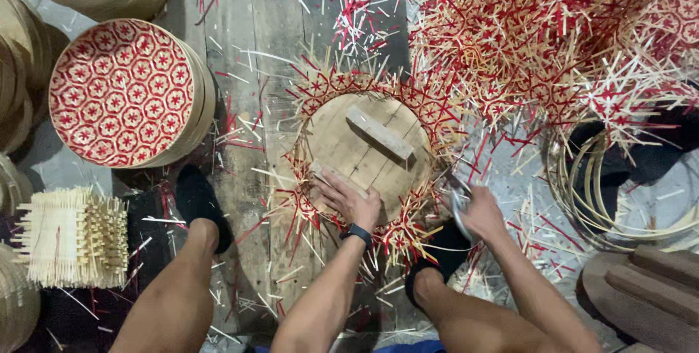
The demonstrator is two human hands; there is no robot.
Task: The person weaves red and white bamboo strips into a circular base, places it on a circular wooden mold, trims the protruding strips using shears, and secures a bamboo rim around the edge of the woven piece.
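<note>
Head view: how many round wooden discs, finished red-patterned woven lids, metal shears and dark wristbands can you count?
Round wooden disc with two battens: 1
Finished red-patterned woven lid: 1
Metal shears, in the right hand: 1
Dark wristband, on the left hand: 1
Total: 4

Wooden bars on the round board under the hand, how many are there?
2. One wooden bar lies slanted across the middle of the round board. The other bar sits nearer the person, partly covered by the left hand. More could be hidden beneath that hand.
</note>
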